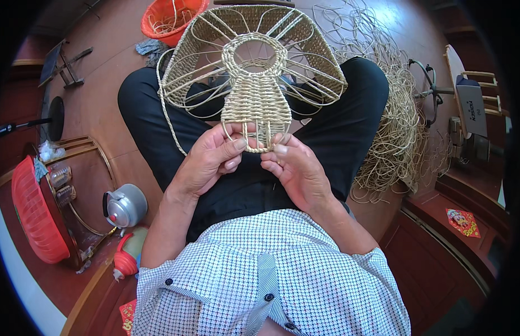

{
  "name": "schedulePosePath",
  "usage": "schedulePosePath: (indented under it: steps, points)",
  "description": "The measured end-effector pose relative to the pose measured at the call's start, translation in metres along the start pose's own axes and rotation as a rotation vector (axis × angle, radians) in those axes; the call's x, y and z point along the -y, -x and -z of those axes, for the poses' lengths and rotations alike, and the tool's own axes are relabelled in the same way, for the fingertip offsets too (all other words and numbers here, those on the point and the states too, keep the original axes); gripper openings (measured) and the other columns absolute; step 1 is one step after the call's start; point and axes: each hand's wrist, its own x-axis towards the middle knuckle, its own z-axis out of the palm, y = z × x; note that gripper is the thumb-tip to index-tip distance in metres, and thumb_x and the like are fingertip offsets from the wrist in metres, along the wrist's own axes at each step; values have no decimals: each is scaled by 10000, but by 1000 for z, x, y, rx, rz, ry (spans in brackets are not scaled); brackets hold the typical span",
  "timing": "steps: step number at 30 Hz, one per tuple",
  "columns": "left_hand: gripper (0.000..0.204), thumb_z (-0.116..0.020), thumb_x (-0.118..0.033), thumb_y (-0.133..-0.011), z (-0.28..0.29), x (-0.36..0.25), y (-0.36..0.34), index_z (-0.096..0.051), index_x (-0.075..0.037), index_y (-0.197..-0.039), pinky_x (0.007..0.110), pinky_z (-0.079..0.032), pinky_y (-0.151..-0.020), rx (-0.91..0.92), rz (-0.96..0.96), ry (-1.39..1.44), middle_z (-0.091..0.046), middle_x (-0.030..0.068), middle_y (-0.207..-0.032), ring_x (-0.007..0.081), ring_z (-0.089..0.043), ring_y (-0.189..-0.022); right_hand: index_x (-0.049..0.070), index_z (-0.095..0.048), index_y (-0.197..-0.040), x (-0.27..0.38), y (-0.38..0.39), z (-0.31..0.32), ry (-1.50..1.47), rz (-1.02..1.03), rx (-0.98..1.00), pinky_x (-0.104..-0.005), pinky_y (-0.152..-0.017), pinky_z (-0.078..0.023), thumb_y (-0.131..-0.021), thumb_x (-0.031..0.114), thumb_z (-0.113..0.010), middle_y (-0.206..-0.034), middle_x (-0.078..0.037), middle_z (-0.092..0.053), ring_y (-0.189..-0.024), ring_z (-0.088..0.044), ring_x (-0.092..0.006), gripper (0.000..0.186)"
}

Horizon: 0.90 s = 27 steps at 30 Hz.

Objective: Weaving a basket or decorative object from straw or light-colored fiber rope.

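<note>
A half-woven straw basket (257, 106) rests across my lap, its dense woven tongue and round ring pointing toward me. Wire ribs fan out from the ring to a curved woven wall behind it. At the near end of the tongue, my left hand (215, 154) pinches the left corner of the frame between thumb and fingers. Opposite it, my right hand (293, 168) pinches the right corner, thumb on top. Between them runs a wrapped straw edge with a few upright strands above it. A loose straw cord (166, 117) hangs down the basket's left side.
A big heap of straw cord (391, 145) lies on the floor to the right. An orange-red bucket (173, 22) with cord in it stands at the far left. Nearer left are a metal kettle (125, 206), a red plastic basket (38, 210) and a black round fan (56, 119).
</note>
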Motion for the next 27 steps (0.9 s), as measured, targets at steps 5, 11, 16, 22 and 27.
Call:
schedulePosePath:
  steps: [5,11,16,22,27]
  points:
    - [377,-655,-165,-1044,2,1,0,-550,4,-1364,138,-372,-568,8,14,-1,-686,58,-1101,13,-463,-676,53,-596,-1165,7,-1,7,22,-37,25,-282,-812,-587,-1035,271,-644,-1025,-46,-668,-875,-690,-120,259]
    - [383,-656,-162,-1042,1,1,0,-551,7,-1369,139,-372,-568,3,16,-4,-685,58,-1100,13,-462,-673,61,-599,-1125,26,-1,0,187,-157,5,-238,-712,-614,-1015,212,-697,-927,-57,-692,-759,-716,-121,211]
    - [383,-683,-159,-1023,0,3,0,-577,-7,-1358,143,-355,-550,-7,-3,-4,-691,27,-1081,4,-446,-641,50,-615,-1134,24,-4,9,182,-139,57,-225,-701,-598,-990,118,-724,-919,-62,-696,-759,-702,-106,193]
    - [354,-703,-160,-1007,1,-1,-2,-600,7,-1301,139,-317,-511,15,-31,-29,-720,44,-1035,-9,-413,-593,38,-610,-1198,27,-3,17,269,-122,122,-218,-684,-554,-981,95,-731,-918,-41,-689,-738,-662,-83,255]
    - [340,-704,-149,-999,3,-1,-4,-602,12,-1281,138,-311,-505,9,-28,-62,-727,61,-1036,-12,-403,-579,7,-587,-1235,25,-7,22,578,54,128,-217,-711,-539,-984,88,-726,-914,-21,-677,-761,-641,-68,299]
